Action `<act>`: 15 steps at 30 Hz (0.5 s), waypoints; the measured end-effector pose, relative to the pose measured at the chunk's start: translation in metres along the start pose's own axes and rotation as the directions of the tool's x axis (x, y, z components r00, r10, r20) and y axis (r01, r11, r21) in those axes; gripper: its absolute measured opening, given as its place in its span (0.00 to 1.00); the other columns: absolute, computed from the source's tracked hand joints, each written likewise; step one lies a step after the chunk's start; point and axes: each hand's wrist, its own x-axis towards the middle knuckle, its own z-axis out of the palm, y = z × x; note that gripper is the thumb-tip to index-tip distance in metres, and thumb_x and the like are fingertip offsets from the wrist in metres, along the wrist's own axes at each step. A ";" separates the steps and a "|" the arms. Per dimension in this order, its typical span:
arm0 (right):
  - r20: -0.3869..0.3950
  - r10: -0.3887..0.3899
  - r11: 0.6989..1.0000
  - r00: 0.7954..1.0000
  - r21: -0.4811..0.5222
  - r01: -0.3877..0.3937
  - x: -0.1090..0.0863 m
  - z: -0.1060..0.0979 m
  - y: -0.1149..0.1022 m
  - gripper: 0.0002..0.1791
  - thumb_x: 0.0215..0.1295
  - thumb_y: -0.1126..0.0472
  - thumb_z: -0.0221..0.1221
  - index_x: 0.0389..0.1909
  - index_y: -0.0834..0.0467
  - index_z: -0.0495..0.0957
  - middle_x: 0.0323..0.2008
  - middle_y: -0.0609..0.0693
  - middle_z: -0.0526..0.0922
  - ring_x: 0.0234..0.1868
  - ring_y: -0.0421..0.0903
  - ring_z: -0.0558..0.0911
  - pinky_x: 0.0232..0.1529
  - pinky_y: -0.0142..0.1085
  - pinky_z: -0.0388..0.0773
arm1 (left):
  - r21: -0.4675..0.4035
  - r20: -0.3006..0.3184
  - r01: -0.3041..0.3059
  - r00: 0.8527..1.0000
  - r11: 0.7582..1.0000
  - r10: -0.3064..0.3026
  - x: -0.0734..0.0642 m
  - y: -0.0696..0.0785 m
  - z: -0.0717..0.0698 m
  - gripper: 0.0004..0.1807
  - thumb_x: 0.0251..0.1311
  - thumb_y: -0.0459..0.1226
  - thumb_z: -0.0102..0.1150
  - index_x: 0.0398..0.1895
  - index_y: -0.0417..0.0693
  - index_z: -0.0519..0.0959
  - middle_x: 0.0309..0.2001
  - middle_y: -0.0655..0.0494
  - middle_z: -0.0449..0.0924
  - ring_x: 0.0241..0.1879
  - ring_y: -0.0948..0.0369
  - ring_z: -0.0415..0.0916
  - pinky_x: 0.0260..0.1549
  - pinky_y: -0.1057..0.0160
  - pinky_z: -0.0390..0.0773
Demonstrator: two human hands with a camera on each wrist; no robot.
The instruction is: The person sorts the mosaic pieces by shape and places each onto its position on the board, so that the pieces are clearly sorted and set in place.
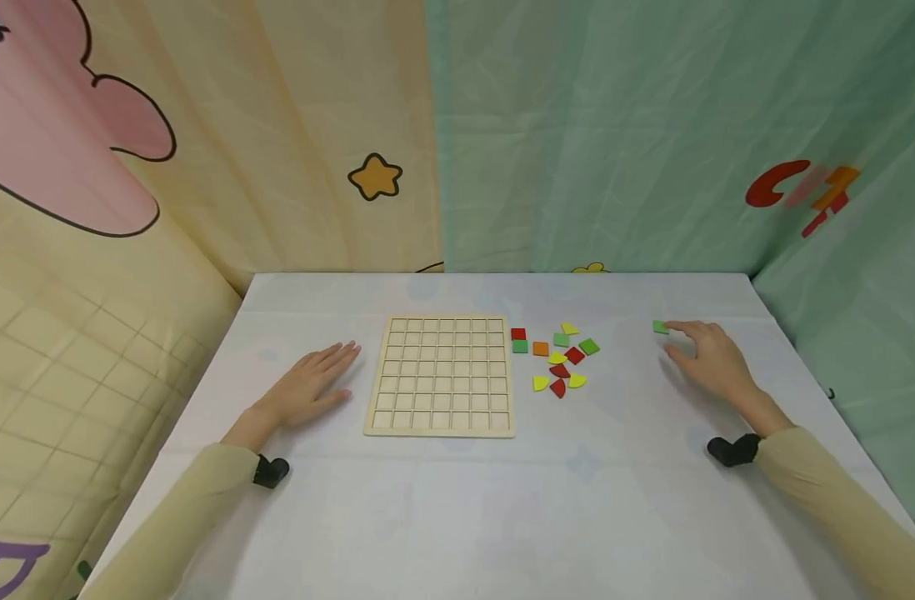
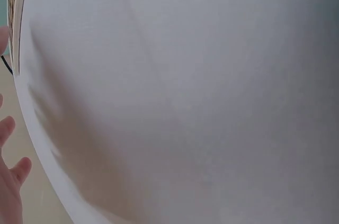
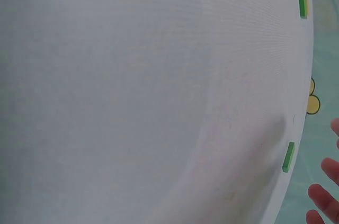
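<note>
Green it is: the square-looking tile lies out on the table's right, near edge running left to right. Right hand above, fingers loosely parted, index fingertip right at the tile; whether they touch, can't tell. Left hand, fingers out, thumb apart, just beside the gridded wooden board. Purple on the curtain: a P-like letter.

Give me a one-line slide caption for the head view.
Left hand beside a grid board, right hand near a lone green tile, colorful pieces scattered in between.
</note>
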 end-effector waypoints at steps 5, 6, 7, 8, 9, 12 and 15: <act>-0.007 0.053 0.996 0.999 0.067 -0.052 0.006 0.002 0.006 0.23 0.64 0.60 0.61 0.57 0.67 0.74 0.51 0.70 0.79 0.48 0.67 0.75 0.43 0.60 0.72 | -0.004 0.038 -0.015 0.999 1.000 0.016 0.007 0.007 0.003 0.39 0.69 0.50 0.49 0.77 0.48 0.48 0.77 0.48 0.49 0.75 0.46 0.47 0.70 0.42 0.51; -0.007 0.060 0.995 0.998 0.083 -0.059 0.007 0.003 0.008 0.23 0.64 0.60 0.61 0.57 0.67 0.74 0.50 0.70 0.79 0.47 0.67 0.76 0.43 0.60 0.72 | -0.004 0.044 -0.018 0.999 1.000 0.018 0.008 0.009 0.003 0.39 0.69 0.50 0.49 0.77 0.49 0.48 0.77 0.49 0.48 0.75 0.47 0.47 0.70 0.42 0.51; -0.010 0.069 0.993 0.998 0.098 -0.068 0.008 0.004 0.010 0.24 0.63 0.60 0.62 0.57 0.68 0.74 0.50 0.70 0.79 0.47 0.67 0.76 0.43 0.60 0.72 | -0.012 0.045 -0.024 0.999 1.000 0.024 0.009 0.011 0.003 0.39 0.68 0.50 0.49 0.77 0.48 0.49 0.77 0.49 0.48 0.75 0.47 0.47 0.70 0.41 0.51; -0.011 0.078 0.991 0.997 0.112 -0.076 0.009 0.005 0.012 0.24 0.63 0.60 0.62 0.57 0.68 0.74 0.49 0.70 0.79 0.46 0.67 0.76 0.44 0.60 0.73 | -0.015 0.049 -0.027 0.998 1.000 0.028 0.010 0.012 0.003 0.39 0.68 0.50 0.49 0.77 0.48 0.49 0.77 0.49 0.48 0.75 0.47 0.46 0.70 0.41 0.51; -0.011 0.087 0.988 0.996 0.127 -0.085 0.010 0.006 0.014 0.25 0.63 0.60 0.62 0.57 0.69 0.73 0.49 0.71 0.79 0.46 0.68 0.77 0.44 0.60 0.73 | -0.016 0.049 -0.033 0.998 0.999 0.033 0.012 0.014 0.003 0.39 0.68 0.51 0.49 0.77 0.48 0.49 0.77 0.49 0.48 0.75 0.47 0.46 0.70 0.41 0.51; -0.004 0.120 0.981 0.993 0.155 -0.118 0.012 0.008 0.017 0.26 0.62 0.58 0.64 0.57 0.69 0.73 0.49 0.70 0.79 0.46 0.67 0.77 0.44 0.55 0.74 | -0.013 0.060 -0.046 0.997 0.999 0.047 0.015 0.018 0.004 0.39 0.68 0.52 0.50 0.76 0.49 0.49 0.77 0.49 0.49 0.75 0.47 0.47 0.70 0.40 0.51; 0.007 0.148 0.977 0.989 0.153 -0.148 0.015 0.009 0.019 0.28 0.60 0.56 0.65 0.57 0.68 0.74 0.48 0.69 0.80 0.44 0.63 0.77 0.40 0.44 0.73 | 0.002 0.077 -0.054 0.996 0.999 0.053 0.017 0.021 0.005 0.40 0.68 0.54 0.49 0.77 0.50 0.49 0.77 0.49 0.48 0.75 0.48 0.47 0.70 0.41 0.51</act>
